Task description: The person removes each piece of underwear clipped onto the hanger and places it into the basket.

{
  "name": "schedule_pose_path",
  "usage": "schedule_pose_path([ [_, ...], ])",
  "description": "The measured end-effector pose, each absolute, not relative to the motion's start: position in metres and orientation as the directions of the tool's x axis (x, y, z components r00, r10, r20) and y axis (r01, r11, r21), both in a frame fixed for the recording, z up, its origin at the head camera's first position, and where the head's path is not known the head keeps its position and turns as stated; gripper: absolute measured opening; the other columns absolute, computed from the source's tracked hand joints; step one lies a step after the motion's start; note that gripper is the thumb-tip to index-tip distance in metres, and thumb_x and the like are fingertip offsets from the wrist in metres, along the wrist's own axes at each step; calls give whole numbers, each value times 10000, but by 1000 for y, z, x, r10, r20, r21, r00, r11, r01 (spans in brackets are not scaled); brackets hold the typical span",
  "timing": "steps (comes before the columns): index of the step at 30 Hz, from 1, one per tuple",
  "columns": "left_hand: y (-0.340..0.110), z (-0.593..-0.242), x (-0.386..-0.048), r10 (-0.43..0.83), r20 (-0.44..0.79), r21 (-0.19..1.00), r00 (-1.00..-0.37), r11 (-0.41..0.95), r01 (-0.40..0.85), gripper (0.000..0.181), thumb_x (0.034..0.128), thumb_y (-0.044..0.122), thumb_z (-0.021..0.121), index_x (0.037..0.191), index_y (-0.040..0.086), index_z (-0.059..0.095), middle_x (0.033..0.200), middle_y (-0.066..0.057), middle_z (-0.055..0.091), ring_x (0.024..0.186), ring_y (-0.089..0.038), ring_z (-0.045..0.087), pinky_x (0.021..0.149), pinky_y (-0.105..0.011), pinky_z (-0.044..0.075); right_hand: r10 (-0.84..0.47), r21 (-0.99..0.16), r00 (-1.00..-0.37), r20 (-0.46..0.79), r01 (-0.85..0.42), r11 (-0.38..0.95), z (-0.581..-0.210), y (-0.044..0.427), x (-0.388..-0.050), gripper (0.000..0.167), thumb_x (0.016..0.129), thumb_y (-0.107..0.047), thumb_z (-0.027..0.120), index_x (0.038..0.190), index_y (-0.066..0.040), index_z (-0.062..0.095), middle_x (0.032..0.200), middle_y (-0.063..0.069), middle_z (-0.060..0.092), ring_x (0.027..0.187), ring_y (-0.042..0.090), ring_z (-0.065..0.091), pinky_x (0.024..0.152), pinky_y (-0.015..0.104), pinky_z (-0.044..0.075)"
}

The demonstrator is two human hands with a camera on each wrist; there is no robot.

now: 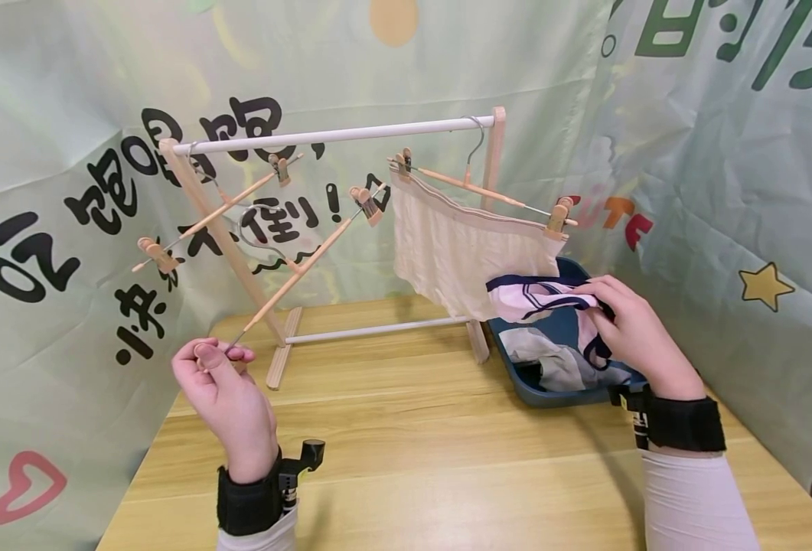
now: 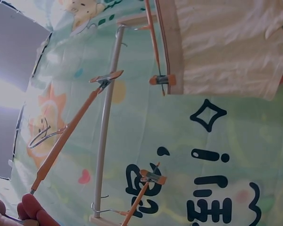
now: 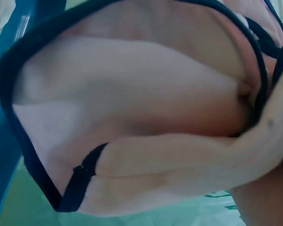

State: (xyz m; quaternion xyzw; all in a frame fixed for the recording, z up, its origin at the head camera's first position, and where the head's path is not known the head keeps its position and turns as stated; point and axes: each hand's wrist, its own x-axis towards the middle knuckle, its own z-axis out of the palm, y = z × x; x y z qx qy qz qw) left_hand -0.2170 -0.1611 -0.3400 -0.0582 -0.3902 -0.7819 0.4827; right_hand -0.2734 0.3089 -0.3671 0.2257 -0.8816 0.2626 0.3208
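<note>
In the head view my left hand (image 1: 229,394) pinches one end of a wooden clip hanger (image 1: 319,252). The hanger slants up to the right, off the rack, with a clip (image 1: 366,205) at its far end. My fingers hide the near clip. My right hand (image 1: 633,337) grips a pale pink garment with navy trim (image 1: 523,298), raised above a blue basket (image 1: 539,396). In the right wrist view the pink fabric (image 3: 132,89) fills most of the picture, its navy-edged opening spread wide.
A wooden drying rack with a white bar (image 1: 350,134) stands behind. Cream shorts (image 1: 454,237) hang clipped at its right; a bare clip hanger (image 1: 229,203) hangs at its left. Greyish cloth (image 1: 557,363) lies in the basket. Printed curtains (image 1: 743,176) surround the wooden table (image 1: 406,459).
</note>
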Motion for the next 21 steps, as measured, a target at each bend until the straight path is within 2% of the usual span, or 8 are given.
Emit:
schedule_pose_path([
  [3, -161, -340, -217, -706, 470, 555, -529, -230, 799, 144, 1071, 175, 442, 1046, 40, 484, 974, -87, 442, 785, -175, 503, 707, -212, 504, -223, -329, -705, 674, -556, 763, -369, 312, -275, 292, 889, 146, 690, 1110, -43, 714, 1081, 117, 661, 936, 15, 464, 883, 7, 347],
  [9, -161, -340, -218, -709, 470, 553, -526, -227, 801, 145, 1073, 171, 442, 1043, 36, 487, 966, -90, 447, 775, -174, 507, 701, -210, 506, -223, -331, -718, 659, -543, 771, -374, 316, -279, 307, 868, 147, 704, 1090, -65, 719, 1069, 100, 676, 921, 112, 515, 826, 68, 376],
  [17, -161, -340, -218, -713, 467, 551, -523, -228, 803, 148, 1070, 178, 453, 1044, 36, 487, 970, -94, 445, 774, -176, 508, 698, -214, 508, -222, -344, -755, 617, -512, 787, -383, 324, -287, 292, 839, 137, 720, 1034, -81, 710, 1011, 68, 678, 860, 57, 482, 756, 132, 389],
  [21, -161, -340, -218, -714, 466, 550, -522, -229, 803, 148, 1070, 179, 456, 1042, 38, 489, 967, -93, 447, 768, -176, 508, 697, -217, 506, -214, -347, -775, 595, -488, 801, -387, 327, -291, 279, 837, 132, 713, 1031, -68, 703, 1008, 87, 678, 842, 111, 498, 743, 140, 386],
])
